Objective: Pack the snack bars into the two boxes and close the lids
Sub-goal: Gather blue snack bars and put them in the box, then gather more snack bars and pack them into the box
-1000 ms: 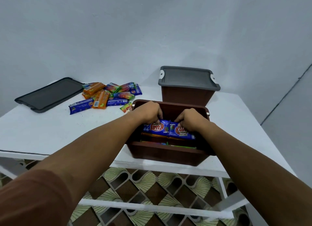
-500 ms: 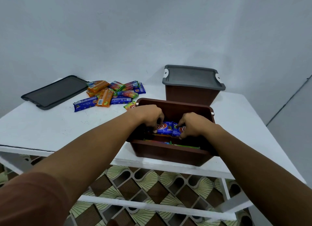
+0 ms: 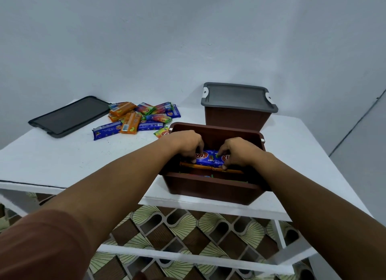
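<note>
Holding two blue foil snack bars [image 3: 208, 159] low inside the open brown plastic box [image 3: 208, 191]: left hand [image 3: 183, 144] curled on one end, right hand [image 3: 238, 152] on the other. Lying crosswise, hand to hand. Rest in a loose heap of wrapped bars [image 3: 137, 118] back-left, so probably closer for the left.

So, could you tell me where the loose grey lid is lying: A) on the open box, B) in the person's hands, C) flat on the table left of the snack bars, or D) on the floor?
C: the loose lid lies flat on the table, left of the snack bar pile.
</note>
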